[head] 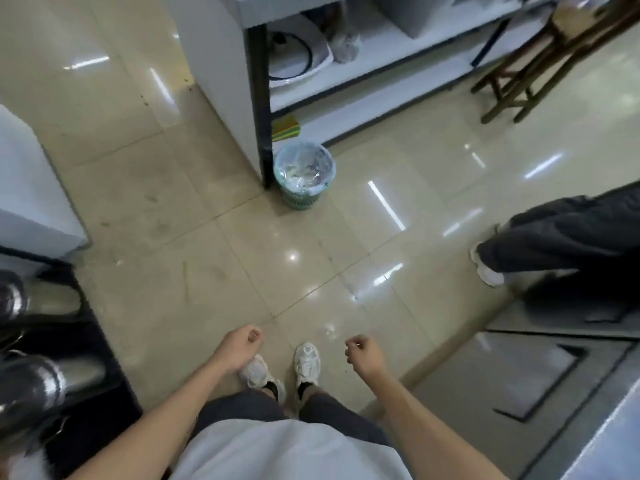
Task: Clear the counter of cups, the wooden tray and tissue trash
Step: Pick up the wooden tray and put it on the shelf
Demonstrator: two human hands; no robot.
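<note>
I look down at a glossy beige tile floor. My left hand (240,344) hangs low at centre left with its fingers curled in and nothing in it. My right hand (362,349) hangs at centre right, also loosely closed and holding nothing. A small green waste bin (304,173) lined with a clear bag and holding crumpled trash stands on the floor ahead, against the corner of a white shelf unit (221,64). No cups, wooden tray or tissue are in view.
Another person's leg and white shoe (488,268) stand at the right. A wooden stool (554,53) is at top right. Shiny metal canisters (31,382) sit at the left edge. A steel counter (540,375) fills the lower right. A white cabinet (24,188) stands at left.
</note>
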